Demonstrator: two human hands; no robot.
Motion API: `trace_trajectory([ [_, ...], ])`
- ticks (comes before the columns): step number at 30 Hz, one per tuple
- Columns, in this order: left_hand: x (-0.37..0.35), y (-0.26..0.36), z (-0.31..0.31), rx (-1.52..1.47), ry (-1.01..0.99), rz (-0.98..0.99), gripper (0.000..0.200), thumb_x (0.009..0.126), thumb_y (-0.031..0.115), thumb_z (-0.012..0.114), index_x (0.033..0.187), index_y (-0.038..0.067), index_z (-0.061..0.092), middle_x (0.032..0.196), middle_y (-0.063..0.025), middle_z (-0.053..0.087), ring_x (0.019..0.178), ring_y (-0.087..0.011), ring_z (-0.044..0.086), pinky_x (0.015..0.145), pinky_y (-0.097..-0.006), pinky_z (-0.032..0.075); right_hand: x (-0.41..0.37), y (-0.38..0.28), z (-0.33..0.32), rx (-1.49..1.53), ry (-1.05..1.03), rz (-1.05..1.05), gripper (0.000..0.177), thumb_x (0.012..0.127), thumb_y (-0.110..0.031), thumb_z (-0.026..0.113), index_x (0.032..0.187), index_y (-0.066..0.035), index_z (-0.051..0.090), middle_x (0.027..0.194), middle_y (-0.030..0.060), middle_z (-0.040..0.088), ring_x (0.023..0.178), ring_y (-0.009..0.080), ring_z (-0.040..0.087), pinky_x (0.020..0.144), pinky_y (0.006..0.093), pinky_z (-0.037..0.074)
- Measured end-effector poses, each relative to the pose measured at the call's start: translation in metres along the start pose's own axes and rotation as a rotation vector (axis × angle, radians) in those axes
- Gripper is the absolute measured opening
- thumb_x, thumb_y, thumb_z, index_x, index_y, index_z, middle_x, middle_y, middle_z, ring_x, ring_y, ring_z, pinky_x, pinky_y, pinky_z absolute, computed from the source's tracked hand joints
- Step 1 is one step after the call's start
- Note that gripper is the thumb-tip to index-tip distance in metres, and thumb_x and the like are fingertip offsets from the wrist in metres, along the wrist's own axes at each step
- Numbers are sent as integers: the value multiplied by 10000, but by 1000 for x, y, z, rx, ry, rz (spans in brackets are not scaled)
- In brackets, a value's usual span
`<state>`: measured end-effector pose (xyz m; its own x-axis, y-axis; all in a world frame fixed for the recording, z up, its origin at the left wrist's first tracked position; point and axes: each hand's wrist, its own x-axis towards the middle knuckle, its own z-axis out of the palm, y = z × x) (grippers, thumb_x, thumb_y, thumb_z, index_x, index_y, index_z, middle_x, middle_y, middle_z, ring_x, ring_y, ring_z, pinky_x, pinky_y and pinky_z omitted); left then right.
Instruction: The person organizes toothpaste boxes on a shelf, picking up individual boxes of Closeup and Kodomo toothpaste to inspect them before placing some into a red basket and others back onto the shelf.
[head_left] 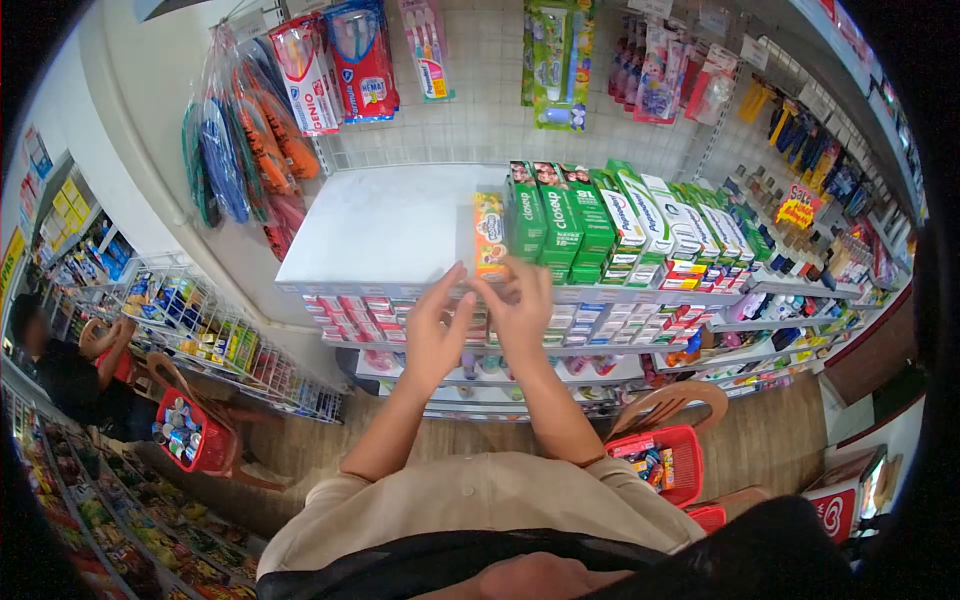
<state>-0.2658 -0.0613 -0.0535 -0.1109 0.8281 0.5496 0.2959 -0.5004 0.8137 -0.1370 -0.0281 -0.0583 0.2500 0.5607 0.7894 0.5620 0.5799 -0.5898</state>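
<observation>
An orange toothpaste box lies on the white shelf top, its near end at the front edge. My left hand is at the left of that end, fingers stretched out and thumb apart, with no object visible in it. On the other side, my right hand has bent fingers closed at the near end of the box; the exact contact is partly hidden. Right beside the orange box stand stacked green Closeup toothpaste boxes. A row of Pepsodent boxes continues to the right.
Bare white shelf surface extends left of the orange box. Small boxes fill the shelf below. Toothbrush packs and flip-flops hang behind. A red basket sits by a chair; another person is at far left.
</observation>
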Motion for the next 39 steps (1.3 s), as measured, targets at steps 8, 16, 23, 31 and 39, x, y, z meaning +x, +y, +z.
trace_trajectory([
  [8, 29, 25, 3, 227, -155, -137, 464, 906, 192, 671, 1332, 29, 581, 1009, -229, 702, 523, -182, 564, 570, -338, 481, -6, 5, -20, 18, -41, 101, 288, 821, -130, 787, 1058, -7, 680, 990, 140, 699, 736, 234, 686, 524, 297, 526],
  [16, 33, 6, 18, 220, -72, -66, 352, 913, 192, 653, 1241, 64, 657, 777, -236, 663, 542, -274, 609, 568, -377, 478, -5, 6, -20, 94, -77, 165, 222, 911, -146, 692, 1086, -9, 698, 966, 119, 729, 716, 148, 667, 530, 263, 484],
  [23, 31, 2, 20, 228, -38, -114, 314, 910, 185, 659, 1194, 54, 685, 739, -232, 648, 487, -239, 538, 527, -352, 444, -2, 6, -17, 163, -70, 193, 205, 904, -141, 695, 1071, -25, 719, 935, 161, 726, 701, 229, 689, 527, 302, 501],
  [31, 27, 7, 22, 281, 10, -132, 264, 903, 169, 672, 1129, 37, 712, 706, -244, 605, 472, -246, 513, 508, -357, 429, -4, 12, -14, 161, -96, 265, 206, 930, -150, 671, 1086, -29, 730, 947, 138, 738, 762, 136, 675, 596, 265, 497],
  [39, 25, 1, 23, 212, 61, -98, 262, 909, 170, 664, 1137, 51, 710, 773, -259, 624, 497, -269, 554, 522, -362, 441, -3, 11, -15, 168, -83, 238, 168, 911, -122, 691, 1034, -18, 739, 942, 149, 735, 809, 194, 700, 691, 291, 524],
])
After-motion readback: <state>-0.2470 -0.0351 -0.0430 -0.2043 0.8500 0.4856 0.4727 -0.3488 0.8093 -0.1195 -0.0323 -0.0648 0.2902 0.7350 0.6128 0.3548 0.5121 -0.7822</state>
